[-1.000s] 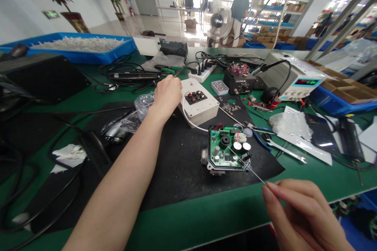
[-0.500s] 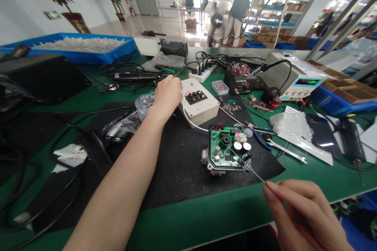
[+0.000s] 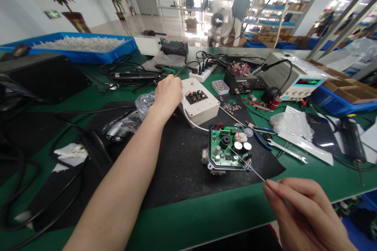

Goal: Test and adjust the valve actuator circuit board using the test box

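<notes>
Behind the white box (image 3: 199, 106), the left hand (image 3: 167, 95) hid whatever its curled fingers gripped. One right hand (image 3: 303, 213) pinched one thin wire (image 3: 246, 164) reaching one circuit board (image 3: 226, 151).

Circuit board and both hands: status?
Left hand rests on white box. Right hand pinches thin wire over circuit board. Nothing between.

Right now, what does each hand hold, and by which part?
The right hand pinches a thin wire at its near end. The left hand rests against the white box; whether it grips anything cannot be told.
</notes>
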Demonstrator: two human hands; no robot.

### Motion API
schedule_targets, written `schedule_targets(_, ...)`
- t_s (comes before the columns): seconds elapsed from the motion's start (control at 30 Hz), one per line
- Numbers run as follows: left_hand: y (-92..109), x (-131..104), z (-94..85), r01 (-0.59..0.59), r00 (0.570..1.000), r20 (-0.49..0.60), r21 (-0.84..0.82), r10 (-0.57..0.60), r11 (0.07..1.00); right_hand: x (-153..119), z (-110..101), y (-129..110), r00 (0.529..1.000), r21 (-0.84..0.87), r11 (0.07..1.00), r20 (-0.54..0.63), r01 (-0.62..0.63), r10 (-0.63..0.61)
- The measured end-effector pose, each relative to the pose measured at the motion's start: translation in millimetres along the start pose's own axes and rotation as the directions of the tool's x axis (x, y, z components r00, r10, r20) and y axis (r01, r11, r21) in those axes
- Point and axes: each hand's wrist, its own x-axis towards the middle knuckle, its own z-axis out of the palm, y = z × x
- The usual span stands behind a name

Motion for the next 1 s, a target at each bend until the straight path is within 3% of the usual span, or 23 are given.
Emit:
schedule_targets(0.5, 1.4, -1.1, -2.2, 0.008, 1.0, 0.01, -0.012, -0.008, 1.0, -2.3, -5.9, 5.7, 0.997, -0.033, 0.999, 0.079, 0.004, -0.001)
schedule_targets(1.0, 1.4, -1.6, -2.5, 0.003, 1.0, 0.0, 0.005, -0.003, 1.0, -6.2, -2.9, 0.3, 0.999, 0.0, 0.999, 0.018, -0.037, 0.037)
